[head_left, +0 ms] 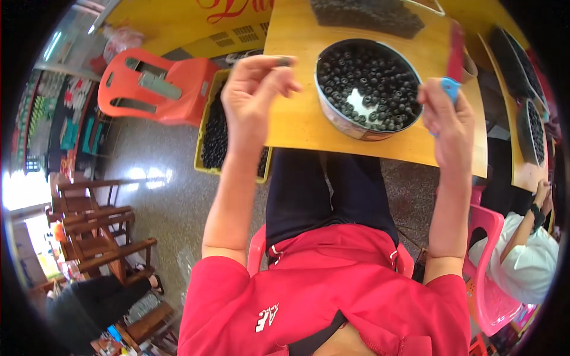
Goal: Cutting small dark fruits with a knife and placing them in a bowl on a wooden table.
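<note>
Work at the bench (297, 127) seems to be at the one-small-dark-thing-at-a-time stage, judging by how both hands are raised around the bowl. From the left: a yellow crate (200, 155) full of dark round pieces is parked down beside the bench, with an orange chair (190, 80) just past it. Next comes the left hand (252, 98), held up short of the bowl, its fingers curled to a narrow gap. A small dark bit (284, 61) shows right at the fingertips — whether it's actually being pinched can't be told, too blurry.

Then the wide bowl (362, 132), set near the front edge of the bench, with its dark round pieces (389, 89) spread around a pale bare patch of the bottom. Those lie to the right of the left fingers, well apart from them. At the far right, a blue-handled tool (451, 89) is gripped in the right hand (448, 118), its red upper part smeared by blur — probably a knife. The right fingers are closed around the handle, close beside the bowl's rim. For the next move, a steady two-handed approach would be called for, with the left fingertips kept clear of any edge.
</note>
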Demonstrator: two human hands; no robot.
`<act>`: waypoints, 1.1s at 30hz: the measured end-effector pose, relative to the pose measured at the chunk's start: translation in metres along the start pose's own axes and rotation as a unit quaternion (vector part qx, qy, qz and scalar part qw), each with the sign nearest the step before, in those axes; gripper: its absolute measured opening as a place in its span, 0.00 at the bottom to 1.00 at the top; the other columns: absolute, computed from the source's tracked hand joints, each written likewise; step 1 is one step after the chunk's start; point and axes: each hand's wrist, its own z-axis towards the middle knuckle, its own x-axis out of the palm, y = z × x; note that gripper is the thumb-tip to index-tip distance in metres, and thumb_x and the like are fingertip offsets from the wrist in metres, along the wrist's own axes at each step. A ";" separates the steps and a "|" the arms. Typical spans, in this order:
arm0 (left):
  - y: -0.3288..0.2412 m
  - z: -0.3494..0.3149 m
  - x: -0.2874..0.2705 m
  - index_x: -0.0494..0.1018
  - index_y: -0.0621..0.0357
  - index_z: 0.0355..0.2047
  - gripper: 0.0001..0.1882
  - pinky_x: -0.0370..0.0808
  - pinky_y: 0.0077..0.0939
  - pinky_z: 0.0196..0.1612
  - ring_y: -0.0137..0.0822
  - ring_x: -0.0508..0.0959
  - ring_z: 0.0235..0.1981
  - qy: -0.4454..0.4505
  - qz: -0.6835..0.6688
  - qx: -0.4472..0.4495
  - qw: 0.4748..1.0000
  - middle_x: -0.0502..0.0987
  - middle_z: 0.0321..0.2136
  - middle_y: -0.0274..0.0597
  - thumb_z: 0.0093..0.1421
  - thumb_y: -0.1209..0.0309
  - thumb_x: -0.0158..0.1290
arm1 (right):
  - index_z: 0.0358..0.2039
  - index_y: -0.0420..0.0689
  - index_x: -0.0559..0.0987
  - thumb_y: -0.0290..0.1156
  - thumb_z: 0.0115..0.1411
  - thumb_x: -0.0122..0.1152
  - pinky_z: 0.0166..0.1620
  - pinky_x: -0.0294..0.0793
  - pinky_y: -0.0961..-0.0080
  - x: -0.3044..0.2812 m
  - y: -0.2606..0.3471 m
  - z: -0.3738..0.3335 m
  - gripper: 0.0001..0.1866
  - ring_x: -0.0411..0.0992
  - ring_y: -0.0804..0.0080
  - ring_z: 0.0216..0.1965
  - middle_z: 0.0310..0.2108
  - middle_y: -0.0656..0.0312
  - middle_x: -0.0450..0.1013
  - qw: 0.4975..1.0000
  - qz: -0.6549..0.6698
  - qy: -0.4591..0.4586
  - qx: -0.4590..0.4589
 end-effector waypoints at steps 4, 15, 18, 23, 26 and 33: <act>0.065 -0.018 -0.115 0.71 0.64 0.38 0.11 0.74 0.18 0.31 0.30 0.77 0.25 -0.157 0.148 -0.126 0.968 0.77 0.30 0.42 0.56 0.75 0.58 | 0.35 0.40 0.76 0.32 0.64 0.55 0.20 0.52 0.90 -0.042 -0.020 0.003 0.08 0.56 0.90 0.16 0.28 0.66 0.70 1.000 -0.002 -0.018 0.009; 0.040 -0.010 -0.090 0.74 0.62 0.43 0.11 0.72 0.21 0.40 0.31 0.76 0.36 -0.076 0.363 0.026 0.928 0.77 0.37 0.41 0.59 0.76 0.54 | 0.32 0.42 0.76 0.35 0.63 0.58 0.17 0.51 0.90 -0.080 -0.079 -0.002 0.09 0.55 0.92 0.15 0.25 0.69 0.70 0.989 -0.024 -0.132 0.066; 0.001 0.014 -0.010 0.76 0.62 0.39 0.08 0.72 0.19 0.36 0.30 0.77 0.33 0.147 0.322 0.036 0.935 0.79 0.34 0.39 0.59 0.78 0.53 | 0.32 0.41 0.76 0.35 0.63 0.58 0.17 0.51 0.91 -0.082 -0.081 -0.003 0.10 0.55 0.92 0.15 0.25 0.69 0.70 0.990 -0.014 -0.122 0.072; 0.022 0.036 0.067 0.75 0.63 0.31 0.06 0.74 0.34 0.35 0.45 0.79 0.34 0.391 0.453 0.089 0.796 0.78 0.30 0.47 0.55 0.72 0.55 | 0.32 0.41 0.76 0.35 0.63 0.58 0.17 0.51 0.90 -0.074 -0.080 -0.004 0.10 0.55 0.92 0.15 0.25 0.69 0.70 0.990 -0.021 -0.125 0.061; 0.044 0.039 0.087 0.73 0.62 0.27 0.09 0.74 0.40 0.36 0.50 0.78 0.34 0.444 0.569 0.096 0.686 0.78 0.29 0.50 0.53 0.68 0.56 | 0.33 0.40 0.76 0.35 0.63 0.58 0.17 0.51 0.90 -0.076 -0.081 -0.006 0.10 0.55 0.92 0.15 0.24 0.69 0.70 0.991 -0.013 -0.121 0.056; 0.040 0.039 0.094 0.74 0.64 0.26 0.08 0.74 0.38 0.33 0.49 0.79 0.30 0.412 0.556 0.046 0.720 0.77 0.24 0.50 0.50 0.70 0.56 | 0.34 0.39 0.76 0.34 0.63 0.57 0.18 0.51 0.90 -0.079 -0.071 -0.010 0.10 0.55 0.92 0.16 0.25 0.69 0.70 0.995 -0.005 -0.090 0.037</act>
